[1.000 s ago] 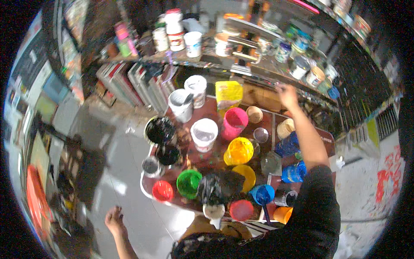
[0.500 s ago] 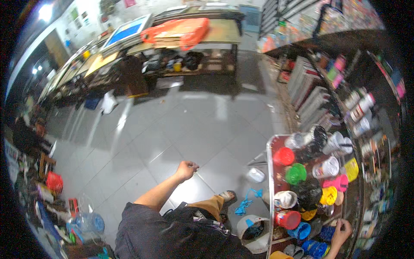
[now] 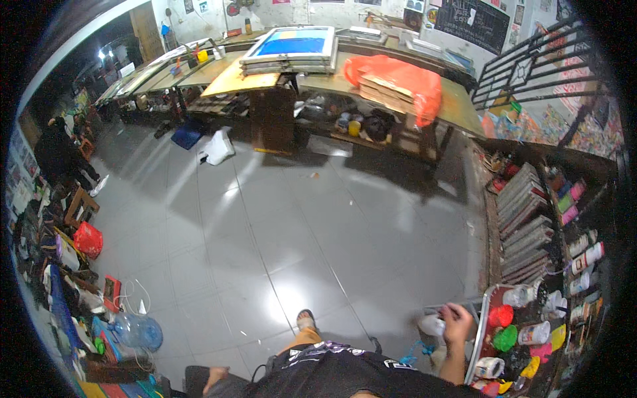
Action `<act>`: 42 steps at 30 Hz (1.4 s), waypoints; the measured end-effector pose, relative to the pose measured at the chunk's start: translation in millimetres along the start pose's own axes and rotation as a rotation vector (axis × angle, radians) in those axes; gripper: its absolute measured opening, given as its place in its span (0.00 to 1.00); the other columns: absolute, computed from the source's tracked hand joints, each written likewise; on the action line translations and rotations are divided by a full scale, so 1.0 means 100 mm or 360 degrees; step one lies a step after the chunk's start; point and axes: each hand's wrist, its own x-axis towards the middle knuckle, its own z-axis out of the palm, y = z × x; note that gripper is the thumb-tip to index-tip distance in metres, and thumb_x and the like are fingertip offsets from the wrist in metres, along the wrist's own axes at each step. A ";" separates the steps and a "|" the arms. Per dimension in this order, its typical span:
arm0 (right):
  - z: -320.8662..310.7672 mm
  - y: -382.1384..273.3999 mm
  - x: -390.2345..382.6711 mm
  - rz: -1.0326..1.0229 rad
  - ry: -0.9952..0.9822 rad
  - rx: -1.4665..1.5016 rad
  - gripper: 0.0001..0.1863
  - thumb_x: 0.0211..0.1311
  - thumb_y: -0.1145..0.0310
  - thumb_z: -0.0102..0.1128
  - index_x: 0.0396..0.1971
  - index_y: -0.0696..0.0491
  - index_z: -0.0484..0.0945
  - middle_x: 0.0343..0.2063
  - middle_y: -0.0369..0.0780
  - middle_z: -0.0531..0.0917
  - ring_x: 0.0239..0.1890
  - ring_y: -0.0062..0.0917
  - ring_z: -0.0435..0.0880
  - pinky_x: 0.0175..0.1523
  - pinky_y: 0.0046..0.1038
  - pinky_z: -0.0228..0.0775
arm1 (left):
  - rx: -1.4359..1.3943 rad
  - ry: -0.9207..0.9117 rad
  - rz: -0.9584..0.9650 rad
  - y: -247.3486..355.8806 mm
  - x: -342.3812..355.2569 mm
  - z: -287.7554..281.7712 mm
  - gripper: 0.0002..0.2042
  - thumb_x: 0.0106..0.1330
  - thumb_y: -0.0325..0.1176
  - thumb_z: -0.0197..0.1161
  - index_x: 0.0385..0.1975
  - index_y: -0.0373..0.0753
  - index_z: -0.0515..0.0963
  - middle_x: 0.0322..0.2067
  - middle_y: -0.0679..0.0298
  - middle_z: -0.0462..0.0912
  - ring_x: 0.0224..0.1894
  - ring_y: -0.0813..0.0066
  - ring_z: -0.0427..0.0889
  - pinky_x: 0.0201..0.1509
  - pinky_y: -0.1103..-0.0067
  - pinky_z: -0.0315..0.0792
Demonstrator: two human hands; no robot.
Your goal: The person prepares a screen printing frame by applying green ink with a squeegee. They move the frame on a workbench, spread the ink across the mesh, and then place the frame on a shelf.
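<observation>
My right hand (image 3: 458, 323) is raised beside the left edge of a cart tray (image 3: 482, 325); its fingers are loosely bent and slightly blurred, with nothing visible in them. The tray holds several paint pots and cups, among them a red-lidded pot (image 3: 501, 316), a green-lidded pot (image 3: 505, 338) and a white tub (image 3: 534, 333). At the lower edge, next to my dark sleeve (image 3: 195, 377), my left hand (image 3: 215, 378) shows only in part, and its fingers cannot be made out. A white container (image 3: 431, 325) is just left of my right hand.
Grey tiled floor (image 3: 285, 225) stretches ahead. Across the room a long worktable (image 3: 458, 109) bears framed screens (image 3: 292, 50) and orange plastic (image 3: 398, 73). Frames (image 3: 524, 199) lean at the right. A water jug (image 3: 138, 330) and a red bag (image 3: 87, 240) are at the left; a person (image 3: 60, 149) is farther back.
My view has swung right and away from the cart, toward the worktable. My right hand has left the pots and risen beside the tray; my left arm has dropped to the lower edge.
</observation>
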 end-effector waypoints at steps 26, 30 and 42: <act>5.15 -1.84 4.45 -0.0208 -0.0678 0.0028 0.09 0.51 0.70 0.60 0.29 0.59 0.78 0.22 0.37 0.80 0.23 0.17 0.77 0.29 0.19 0.69 | -0.2841 0.0809 -0.0913 0.45 3.89 -4.83 0.12 0.57 0.41 0.58 0.28 0.36 0.71 0.24 0.64 0.76 0.25 0.76 0.74 0.23 0.82 0.62; 5.74 -2.30 5.31 -0.0331 -0.0647 0.0317 0.08 0.53 0.70 0.58 0.31 0.59 0.77 0.24 0.36 0.80 0.23 0.17 0.77 0.28 0.19 0.68 | -0.2720 0.1437 -0.0620 0.23 4.51 -6.32 0.11 0.58 0.37 0.58 0.27 0.34 0.71 0.22 0.66 0.74 0.24 0.80 0.71 0.28 0.83 0.66; 6.79 -3.55 8.08 -0.0657 0.0322 -0.0508 0.21 0.53 0.59 0.57 0.37 0.64 0.75 0.33 0.45 0.81 0.32 0.28 0.79 0.40 0.26 0.69 | -0.2162 0.2052 0.0940 0.19 5.95 -11.73 0.12 0.59 0.32 0.57 0.35 0.28 0.75 0.31 0.61 0.79 0.35 0.78 0.76 0.41 0.84 0.68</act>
